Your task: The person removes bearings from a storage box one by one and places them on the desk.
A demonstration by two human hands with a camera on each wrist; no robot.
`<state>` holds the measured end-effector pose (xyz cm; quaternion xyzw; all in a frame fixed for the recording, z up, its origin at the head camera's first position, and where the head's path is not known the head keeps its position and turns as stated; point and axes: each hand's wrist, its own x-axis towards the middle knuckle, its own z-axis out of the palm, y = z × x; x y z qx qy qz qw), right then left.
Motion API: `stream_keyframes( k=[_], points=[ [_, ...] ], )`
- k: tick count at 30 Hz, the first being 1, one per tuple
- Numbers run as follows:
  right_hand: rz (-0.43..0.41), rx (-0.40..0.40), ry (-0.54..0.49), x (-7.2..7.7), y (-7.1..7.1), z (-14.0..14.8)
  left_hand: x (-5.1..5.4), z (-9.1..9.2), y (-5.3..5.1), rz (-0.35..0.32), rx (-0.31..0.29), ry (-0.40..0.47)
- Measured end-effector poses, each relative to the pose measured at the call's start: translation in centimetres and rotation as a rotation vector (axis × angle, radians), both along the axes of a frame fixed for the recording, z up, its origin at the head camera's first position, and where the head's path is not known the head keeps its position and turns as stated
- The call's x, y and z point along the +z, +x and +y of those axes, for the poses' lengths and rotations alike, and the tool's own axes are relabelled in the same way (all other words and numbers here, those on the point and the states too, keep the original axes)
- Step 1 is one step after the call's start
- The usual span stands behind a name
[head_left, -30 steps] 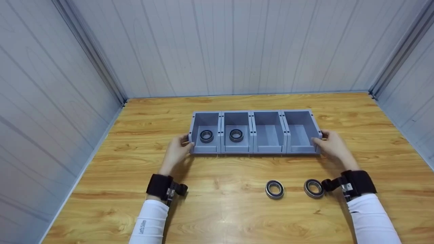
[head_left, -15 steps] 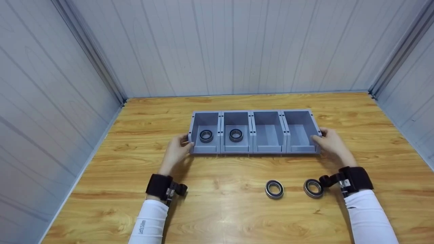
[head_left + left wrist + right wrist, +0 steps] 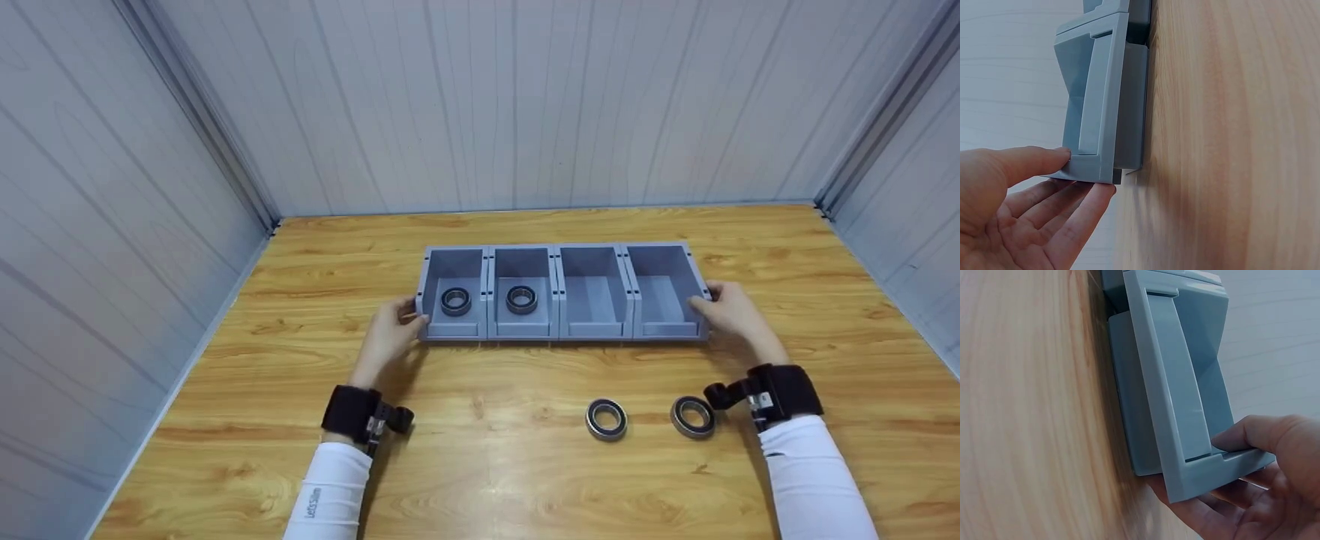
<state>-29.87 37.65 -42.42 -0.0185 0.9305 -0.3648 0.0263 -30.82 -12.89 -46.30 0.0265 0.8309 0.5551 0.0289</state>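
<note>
Pinching its end walls, left hand point(image 3: 388, 328) and right hand point(image 3: 738, 318) hold the gray bin row point(image 3: 556, 289) on or just above the table point(image 3: 480, 450); likely light and stiff, best gripped at both ends.

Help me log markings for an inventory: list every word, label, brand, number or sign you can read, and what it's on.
"Let's Slim": dark lettering on the left white sleeve; small, so the spacing is uncertain.
Wrist mounts: pale patches, too small to read.
Bearings: any marking is too small to read.
Gray bins: no text visible.
</note>
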Motion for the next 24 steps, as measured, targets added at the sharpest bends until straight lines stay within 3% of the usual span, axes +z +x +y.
stream_keyframes(
  k=[16, 24],
  points=[
    [-0.009, -0.008, -0.024, -0.2, 0.0, 0.11, 0.12, 0.03, 0.08, 0.001, 0.008, -0.034],
    [0.016, -0.016, 0.007, -0.27, -0.03, 0.04, 0.13, 0.0, 0.12, -0.04, 0.017, -0.036]
  ],
)
